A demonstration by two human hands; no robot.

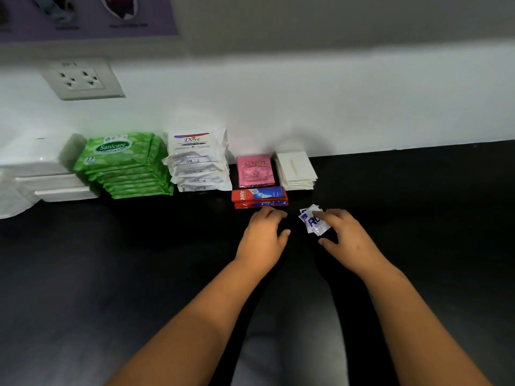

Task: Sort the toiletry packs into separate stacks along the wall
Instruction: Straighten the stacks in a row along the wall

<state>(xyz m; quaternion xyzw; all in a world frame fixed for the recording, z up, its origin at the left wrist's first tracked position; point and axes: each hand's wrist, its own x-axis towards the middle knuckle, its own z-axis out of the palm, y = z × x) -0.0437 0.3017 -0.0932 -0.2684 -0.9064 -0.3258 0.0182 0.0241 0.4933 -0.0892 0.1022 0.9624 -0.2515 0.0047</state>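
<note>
Along the white wall stand stacks on the black counter [111, 260]: green Sanicare wipe packs [122, 162], white Dove packs [198, 162], pink Keratin sachets [255, 171] and plain white sachets [296, 169]. In front of the pink ones lies a short stack of red Colgate packs [259, 197]. My right hand [345, 235] pinches a small bunch of white-and-blue sachets [313, 220] just above the counter, right of the Colgate packs. My left hand [264, 232] rests palm down just in front of the Colgate stack, fingers loosely curled, holding nothing.
White boxes and a white tissue pack [41, 174] sit at the far left against the wall. A wall socket [80, 79] is above them. Black counter stretches to the right of the white sachets and in front of all stacks.
</note>
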